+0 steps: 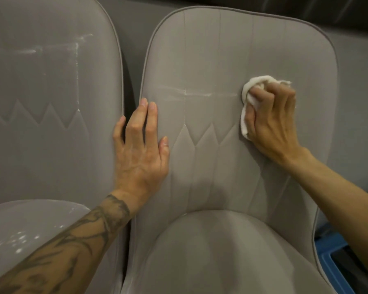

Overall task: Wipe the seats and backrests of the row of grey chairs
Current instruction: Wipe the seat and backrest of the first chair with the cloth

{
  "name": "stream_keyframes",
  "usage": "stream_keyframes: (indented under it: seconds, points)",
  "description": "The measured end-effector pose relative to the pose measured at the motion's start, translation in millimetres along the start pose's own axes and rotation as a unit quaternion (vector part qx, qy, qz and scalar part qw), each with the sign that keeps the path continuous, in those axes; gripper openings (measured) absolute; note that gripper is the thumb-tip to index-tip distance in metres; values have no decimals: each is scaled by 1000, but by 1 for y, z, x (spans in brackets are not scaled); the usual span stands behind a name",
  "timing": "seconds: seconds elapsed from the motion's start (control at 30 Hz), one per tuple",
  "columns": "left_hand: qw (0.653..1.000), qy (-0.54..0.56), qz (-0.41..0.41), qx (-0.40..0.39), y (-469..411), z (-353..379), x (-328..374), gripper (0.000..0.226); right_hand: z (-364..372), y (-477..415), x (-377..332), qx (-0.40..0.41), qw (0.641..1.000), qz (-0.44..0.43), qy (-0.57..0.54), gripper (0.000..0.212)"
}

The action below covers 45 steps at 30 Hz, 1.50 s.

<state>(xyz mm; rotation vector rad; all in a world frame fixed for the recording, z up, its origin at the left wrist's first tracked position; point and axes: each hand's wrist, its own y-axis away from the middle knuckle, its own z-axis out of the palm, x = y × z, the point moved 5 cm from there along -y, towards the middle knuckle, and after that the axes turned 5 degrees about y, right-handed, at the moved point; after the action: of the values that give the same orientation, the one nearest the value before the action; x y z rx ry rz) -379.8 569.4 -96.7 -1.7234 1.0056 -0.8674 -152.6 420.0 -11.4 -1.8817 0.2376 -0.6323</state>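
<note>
Right hand (270, 117) clamps cloth (253, 82) to the backrest (210, 49), left hand (140, 153) flat, fingers (134, 124) apart; the bunched cloth could smear the streak (200, 94).

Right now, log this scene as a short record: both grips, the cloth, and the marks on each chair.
left grip: flat, fingers straight, on the left edge of the right backrest
right grip: holds the cloth, pressed on that backrest's right side
streak: white line across the right backrest, left of the cloth
left backrest: white smears near the top
left seat: white specks
blue item: lower right, beside the right chair; kind unclear
</note>
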Motion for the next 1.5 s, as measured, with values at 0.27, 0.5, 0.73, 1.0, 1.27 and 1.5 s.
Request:
stream_keyframes:
  seconds: [0.27,0.5,0.73,1.0,1.27,1.5]
  points:
    - [1000,-1,-5,-8,0,1,-2,67,5,-45,10,75,987,145,-3,27]
    - [1000,3,-3,-4,0,1,-1,64,2,-20,-2,20,999,39,-8,17]
    - [1000,2,0,2,0,1,-1,63,11,-10,-5,47,990,130,10,27]
    - [1000,4,0,-1,0,-1,-1,65,6,-22,3,32,996,80,29,21]
    - [1000,3,1,2,0,1,-1,64,7,43,-30,-39,998,57,-10,27]
    - [1000,2,0,2,1,2,-3,64,11,-13,4,74,988,135,11,21]
